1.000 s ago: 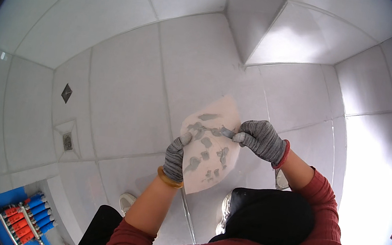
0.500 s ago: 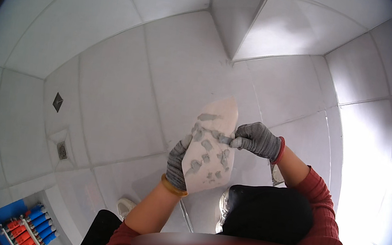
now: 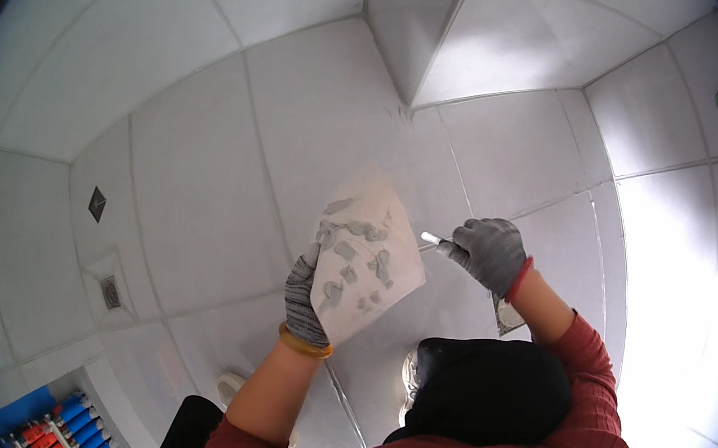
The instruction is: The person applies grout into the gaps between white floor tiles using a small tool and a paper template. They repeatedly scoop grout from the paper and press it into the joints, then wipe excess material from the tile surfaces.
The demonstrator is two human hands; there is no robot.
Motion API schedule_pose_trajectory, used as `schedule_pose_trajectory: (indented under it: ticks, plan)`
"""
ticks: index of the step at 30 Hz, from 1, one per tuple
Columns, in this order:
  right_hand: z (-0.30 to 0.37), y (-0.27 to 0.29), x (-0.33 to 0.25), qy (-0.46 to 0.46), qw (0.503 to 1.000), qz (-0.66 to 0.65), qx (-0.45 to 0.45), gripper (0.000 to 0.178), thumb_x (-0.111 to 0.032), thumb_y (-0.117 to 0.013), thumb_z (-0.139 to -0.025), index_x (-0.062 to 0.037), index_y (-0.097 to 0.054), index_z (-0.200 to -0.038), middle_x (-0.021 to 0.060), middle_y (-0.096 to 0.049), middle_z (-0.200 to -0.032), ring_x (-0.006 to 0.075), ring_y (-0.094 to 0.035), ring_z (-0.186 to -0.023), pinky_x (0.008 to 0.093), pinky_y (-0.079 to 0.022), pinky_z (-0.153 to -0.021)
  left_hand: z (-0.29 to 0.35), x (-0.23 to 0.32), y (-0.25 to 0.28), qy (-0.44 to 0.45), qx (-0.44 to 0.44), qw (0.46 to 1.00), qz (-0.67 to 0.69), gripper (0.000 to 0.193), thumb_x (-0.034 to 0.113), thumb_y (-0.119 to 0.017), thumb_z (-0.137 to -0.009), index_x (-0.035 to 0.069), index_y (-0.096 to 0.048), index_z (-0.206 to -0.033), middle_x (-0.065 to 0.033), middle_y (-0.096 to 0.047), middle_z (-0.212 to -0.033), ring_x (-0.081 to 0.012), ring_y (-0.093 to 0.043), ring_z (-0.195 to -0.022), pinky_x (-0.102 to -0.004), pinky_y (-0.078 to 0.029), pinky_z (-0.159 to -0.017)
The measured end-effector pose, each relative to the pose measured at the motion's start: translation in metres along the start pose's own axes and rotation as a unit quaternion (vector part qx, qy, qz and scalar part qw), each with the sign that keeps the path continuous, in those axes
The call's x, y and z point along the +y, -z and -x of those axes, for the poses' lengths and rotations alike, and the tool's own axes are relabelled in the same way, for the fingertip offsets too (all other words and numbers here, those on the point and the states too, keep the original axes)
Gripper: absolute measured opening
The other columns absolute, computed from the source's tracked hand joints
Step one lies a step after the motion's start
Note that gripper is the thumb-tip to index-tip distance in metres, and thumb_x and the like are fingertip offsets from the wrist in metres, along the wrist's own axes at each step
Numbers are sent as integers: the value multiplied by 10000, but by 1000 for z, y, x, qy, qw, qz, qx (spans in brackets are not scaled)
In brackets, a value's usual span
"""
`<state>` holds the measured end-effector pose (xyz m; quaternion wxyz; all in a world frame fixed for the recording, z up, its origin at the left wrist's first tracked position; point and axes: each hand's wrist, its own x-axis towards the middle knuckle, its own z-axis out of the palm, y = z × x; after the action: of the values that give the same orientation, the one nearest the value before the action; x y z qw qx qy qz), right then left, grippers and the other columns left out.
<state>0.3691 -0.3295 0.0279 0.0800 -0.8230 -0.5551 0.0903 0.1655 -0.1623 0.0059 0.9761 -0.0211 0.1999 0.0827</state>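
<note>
My left hand [image 3: 305, 300], in a grey knit glove, grips the left edge of a pale flat board [image 3: 374, 282]. Patches of grey paste [image 3: 362, 230] are spread over the board's upper face. Some of my fingers are hidden behind it. To the right of the board, my gloved right hand [image 3: 491, 252] is closed around a small flat-bladed spatula [image 3: 432, 237]. Its short blade catches the light and points toward the board, with a gap between them. Most of its handle is hidden in the glove.
A wall corner [image 3: 409, 104] juts out ahead over the grey tiled floor [image 3: 300, 117]. At left are a square floor drain [image 3: 111, 292] and a dark diamond-shaped opening [image 3: 97, 204]. Blue and red pipes [image 3: 74, 427] lie lower left. My shoe [image 3: 409, 380] stands below the board.
The spatula has come off the board and moved right with my right hand. My left hand and the board have shifted left, and the board has turned.
</note>
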Motion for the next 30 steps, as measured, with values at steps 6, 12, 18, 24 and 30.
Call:
schedule_pose_trajectory:
  ticks: [6,12,18,24,30]
  plan:
    - [14,-17,-17,179,971,148,61,136,-243,-549,-758,-224,-637,-860,6,-550,-748,177,-545,-690,339,-404,-613,-4,5,-2,-30,-24,999,5,508,380,-439,-921,72,-427,-1325,-126,-486,-1296,-314,-485,-1157,-469,-415,-957]
    - [-22,-38,45,22,999,-31,7,187,-266,-565,-861,-110,-602,-765,32,-550,-658,168,-570,-680,326,-427,-618,-2,26,-1,-153,23,984,-86,510,381,-430,-917,75,-429,-1325,-106,-481,-1311,-315,-478,-1164,-473,-395,-976]
    - [-121,-77,157,-269,873,-398,-88,496,-500,-568,-855,-46,-548,-655,67,-489,-566,144,-462,-589,307,-398,-610,13,35,13,-153,36,986,-58,485,356,-412,-930,101,-422,-1342,-95,-464,-1340,-302,-461,-1197,-462,-378,-997]
    - [-192,-115,210,-318,863,-379,-99,359,-375,-567,-882,-95,-552,-657,-29,-456,-560,89,-389,-509,267,-311,-484,24,34,34,-166,89,982,-19,473,353,-410,-938,100,-428,-1337,-99,-470,-1333,-303,-464,-1194,-465,-375,-996]
    - [-203,-140,225,-357,810,-458,-75,270,-312,-585,-888,-80,-600,-750,-17,-541,-647,81,-451,-543,249,-363,-501,29,37,45,-184,117,976,-12,479,360,-420,-934,103,-424,-1338,-105,-468,-1329,-312,-463,-1188,-478,-373,-992]
